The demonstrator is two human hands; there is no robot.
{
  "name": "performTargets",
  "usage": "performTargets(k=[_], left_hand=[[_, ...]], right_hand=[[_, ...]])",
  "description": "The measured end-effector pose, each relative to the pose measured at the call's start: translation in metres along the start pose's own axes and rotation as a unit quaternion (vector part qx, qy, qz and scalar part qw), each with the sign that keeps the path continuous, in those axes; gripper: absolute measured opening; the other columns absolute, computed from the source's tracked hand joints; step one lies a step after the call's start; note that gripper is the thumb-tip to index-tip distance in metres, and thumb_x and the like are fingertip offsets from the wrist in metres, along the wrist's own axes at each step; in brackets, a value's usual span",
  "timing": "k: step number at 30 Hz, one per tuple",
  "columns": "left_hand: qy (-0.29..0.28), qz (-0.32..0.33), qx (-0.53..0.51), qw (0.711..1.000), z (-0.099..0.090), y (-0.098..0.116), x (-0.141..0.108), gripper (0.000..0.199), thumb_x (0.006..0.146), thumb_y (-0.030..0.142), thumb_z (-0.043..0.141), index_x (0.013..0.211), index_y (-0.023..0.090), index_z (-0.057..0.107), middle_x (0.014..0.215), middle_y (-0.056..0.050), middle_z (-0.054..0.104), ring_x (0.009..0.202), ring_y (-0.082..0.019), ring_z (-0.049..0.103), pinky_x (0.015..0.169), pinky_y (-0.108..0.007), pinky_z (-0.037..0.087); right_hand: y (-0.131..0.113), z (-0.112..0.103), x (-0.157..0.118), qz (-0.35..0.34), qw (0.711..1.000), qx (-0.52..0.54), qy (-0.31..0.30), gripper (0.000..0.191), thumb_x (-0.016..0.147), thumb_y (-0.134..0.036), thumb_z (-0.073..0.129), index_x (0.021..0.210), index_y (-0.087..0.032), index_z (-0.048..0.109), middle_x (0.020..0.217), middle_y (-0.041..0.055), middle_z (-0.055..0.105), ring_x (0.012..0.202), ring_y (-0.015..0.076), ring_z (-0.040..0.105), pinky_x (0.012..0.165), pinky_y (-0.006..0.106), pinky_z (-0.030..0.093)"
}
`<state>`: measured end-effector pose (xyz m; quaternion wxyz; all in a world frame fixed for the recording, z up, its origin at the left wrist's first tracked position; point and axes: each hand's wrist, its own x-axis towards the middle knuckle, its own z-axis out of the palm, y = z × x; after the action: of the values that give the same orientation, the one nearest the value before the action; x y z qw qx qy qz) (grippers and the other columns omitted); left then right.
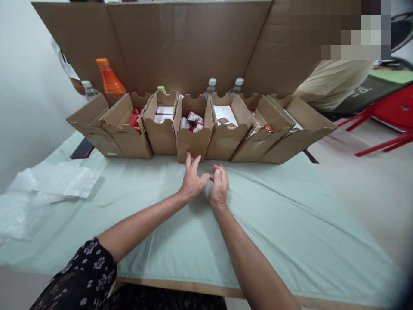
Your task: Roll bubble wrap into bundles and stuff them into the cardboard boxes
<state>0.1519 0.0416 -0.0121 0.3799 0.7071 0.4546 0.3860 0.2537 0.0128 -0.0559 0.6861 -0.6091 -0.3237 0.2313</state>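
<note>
My left hand point(192, 178) hovers over the pale green cloth point(290, 219), its fingers spread and nothing in them. Close beside it, my right hand point(219, 186) is curled, thumb against bent fingers; whatever it may hold is hidden. Just beyond both hands stands the middle cardboard bin point(192, 144), containing crumpled red-and-white packets point(195, 120). To its left, another bin point(161, 140) holds white boxes with a purple stripe point(164, 113). The bin on its right point(226, 144) has a white box with brown shapes point(226, 115).
Outer bins hold red packets point(134, 119) and other packs. Behind them stand an orange bottle point(111, 79) and clear bottles point(238, 86) before a tall cardboard panel point(193, 43). Bubble wrap point(64, 181) and a phone point(82, 148) lie left. A person point(338, 84) is behind at right, near a red chair point(387, 112).
</note>
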Motion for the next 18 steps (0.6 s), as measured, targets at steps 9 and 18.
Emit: performTargets(k=[9, 18], left_hand=[[-0.149, 0.104, 0.053, 0.982, -0.015, -0.022, -0.056, 0.046, 0.075, 0.011, 0.061, 0.118, 0.02, 0.075, 0.133, -0.012, 0.073, 0.137, -0.031, 0.06, 0.124, -0.056, 0.036], [-0.285, 0.185, 0.171, 0.925, -0.069, -0.017, -0.142, 0.051, 0.086, 0.024, 0.066, 0.136, 0.021, 0.063, 0.159, -0.016, 0.052, 0.153, -0.035, 0.04, 0.127, -0.059, 0.028]], right_hand=[[-0.006, -0.001, -0.001, 0.01, 0.999, -0.02, -0.023, 0.053, 0.092, -0.062, 0.046, 0.117, -0.021, 0.067, 0.15, 0.0149, 0.056, 0.123, 0.026, 0.06, 0.093, 0.041, 0.054], [-0.025, 0.005, -0.017, -0.067, 0.985, -0.092, -0.13, 0.03, 0.09, -0.045, 0.057, 0.096, -0.021, 0.074, 0.104, 0.0096, 0.078, 0.102, 0.0255, 0.069, 0.096, 0.044, 0.053]])
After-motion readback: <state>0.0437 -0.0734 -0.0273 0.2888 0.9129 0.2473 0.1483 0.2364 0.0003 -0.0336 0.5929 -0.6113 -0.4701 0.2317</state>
